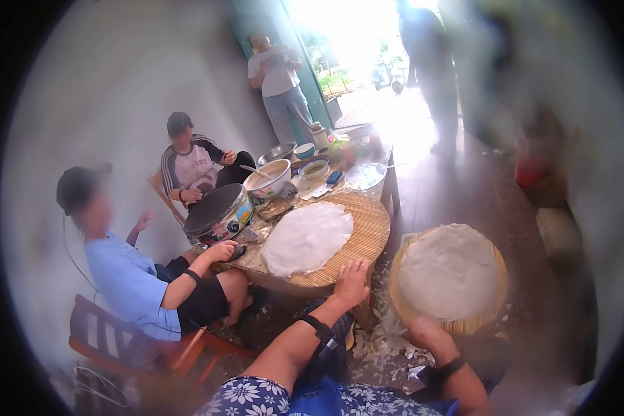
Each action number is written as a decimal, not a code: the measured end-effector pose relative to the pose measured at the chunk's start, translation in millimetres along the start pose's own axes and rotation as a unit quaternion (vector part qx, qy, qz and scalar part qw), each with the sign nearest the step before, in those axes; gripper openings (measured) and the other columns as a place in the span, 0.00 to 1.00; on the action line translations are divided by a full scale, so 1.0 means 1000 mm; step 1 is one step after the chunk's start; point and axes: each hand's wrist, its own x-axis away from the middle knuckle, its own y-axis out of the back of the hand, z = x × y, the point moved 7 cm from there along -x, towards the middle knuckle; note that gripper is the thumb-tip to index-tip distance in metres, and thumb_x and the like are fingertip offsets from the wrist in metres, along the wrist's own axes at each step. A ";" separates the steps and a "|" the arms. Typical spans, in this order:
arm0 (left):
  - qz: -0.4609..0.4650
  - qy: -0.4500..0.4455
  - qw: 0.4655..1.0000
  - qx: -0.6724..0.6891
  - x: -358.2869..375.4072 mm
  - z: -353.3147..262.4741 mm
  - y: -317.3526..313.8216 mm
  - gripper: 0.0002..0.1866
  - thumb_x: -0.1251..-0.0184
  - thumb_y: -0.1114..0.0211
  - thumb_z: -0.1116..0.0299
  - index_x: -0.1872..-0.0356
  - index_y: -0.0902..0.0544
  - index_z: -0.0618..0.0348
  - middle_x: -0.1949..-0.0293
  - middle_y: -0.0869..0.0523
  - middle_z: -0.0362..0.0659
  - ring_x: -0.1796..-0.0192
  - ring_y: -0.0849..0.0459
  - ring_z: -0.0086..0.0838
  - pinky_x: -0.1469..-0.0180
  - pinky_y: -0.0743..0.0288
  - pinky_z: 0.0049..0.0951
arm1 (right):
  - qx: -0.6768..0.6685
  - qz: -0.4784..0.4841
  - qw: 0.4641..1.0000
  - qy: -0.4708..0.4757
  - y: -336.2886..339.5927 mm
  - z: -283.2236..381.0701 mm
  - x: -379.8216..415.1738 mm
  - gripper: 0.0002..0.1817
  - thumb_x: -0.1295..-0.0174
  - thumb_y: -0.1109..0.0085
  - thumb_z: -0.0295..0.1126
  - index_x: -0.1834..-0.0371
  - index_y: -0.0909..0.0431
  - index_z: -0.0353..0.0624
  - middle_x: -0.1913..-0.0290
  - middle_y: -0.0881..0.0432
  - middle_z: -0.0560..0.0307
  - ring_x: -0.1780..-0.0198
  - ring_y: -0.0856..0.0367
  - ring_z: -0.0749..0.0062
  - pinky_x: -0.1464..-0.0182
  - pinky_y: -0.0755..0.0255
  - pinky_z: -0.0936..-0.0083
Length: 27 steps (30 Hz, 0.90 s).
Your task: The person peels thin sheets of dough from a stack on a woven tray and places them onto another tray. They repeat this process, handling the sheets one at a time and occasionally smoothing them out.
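Note:
My left hand [352, 284] rests at the near right edge of a round straw mat [369, 239] on the table, fingers stretched over its rim. A thin white pancake [308, 238] lies flat on the mat's left part, overhanging toward the table. Lower right, a stack of pale pancakes [453, 272] sits on a second round straw mat [456, 326]. My right hand [428, 336] is at that second mat's near left rim; its fingers are blurred and partly hidden.
A person in a blue shirt [128, 270] sits left, one hand near the table. Behind stands a round griddle [218, 208], a batter bowl [268, 182] and a small sauce bowl [315, 167]. Another person sits beyond; two stand near the bright doorway. Scraps [385, 357] litter the floor.

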 end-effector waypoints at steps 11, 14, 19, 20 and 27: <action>0.049 0.018 0.998 0.037 -0.010 0.006 0.005 0.30 0.54 0.34 0.66 0.45 0.29 0.60 0.46 0.27 0.49 0.40 0.29 0.42 0.39 0.36 0.41 | 0.076 0.042 0.996 -0.016 -0.034 -0.026 -0.012 0.10 0.48 0.52 0.31 0.75 0.20 0.40 0.69 0.19 0.38 0.65 0.18 0.45 0.63 0.26 0.56; 0.005 0.015 1.000 0.023 -0.013 0.011 -0.001 0.25 0.54 0.34 0.66 0.51 0.26 0.59 0.53 0.24 0.46 0.47 0.25 0.39 0.46 0.32 0.41 | 0.057 0.073 0.995 -0.023 -0.056 -0.040 -0.014 0.11 0.48 0.51 0.33 0.75 0.20 0.40 0.71 0.19 0.39 0.66 0.18 0.45 0.63 0.26 0.56; -0.091 0.004 0.996 0.001 -0.011 0.013 0.001 0.18 0.52 0.36 0.65 0.57 0.22 0.57 0.59 0.21 0.45 0.53 0.22 0.39 0.53 0.31 0.41 | 0.097 0.065 0.990 -0.084 -0.052 -0.046 -0.006 0.11 0.45 0.46 0.39 0.70 0.20 0.44 0.70 0.18 0.45 0.63 0.18 0.48 0.62 0.25 0.57; -0.099 0.007 0.995 0.006 -0.010 0.015 -0.002 0.17 0.51 0.37 0.66 0.58 0.21 0.57 0.60 0.20 0.45 0.53 0.21 0.39 0.53 0.31 0.41 | 0.090 0.054 0.991 -0.087 -0.050 -0.047 -0.003 0.12 0.45 0.46 0.40 0.69 0.20 0.45 0.69 0.18 0.46 0.62 0.19 0.48 0.61 0.25 0.57; -0.131 0.038 0.989 0.059 -0.008 0.028 -0.005 0.15 0.49 0.38 0.67 0.59 0.20 0.57 0.59 0.19 0.44 0.53 0.21 0.37 0.48 0.33 0.42 | 0.088 -0.036 0.987 -0.132 0.015 -0.039 -0.022 0.10 0.44 0.44 0.39 0.66 0.20 0.45 0.67 0.17 0.48 0.62 0.18 0.53 0.58 0.26 0.62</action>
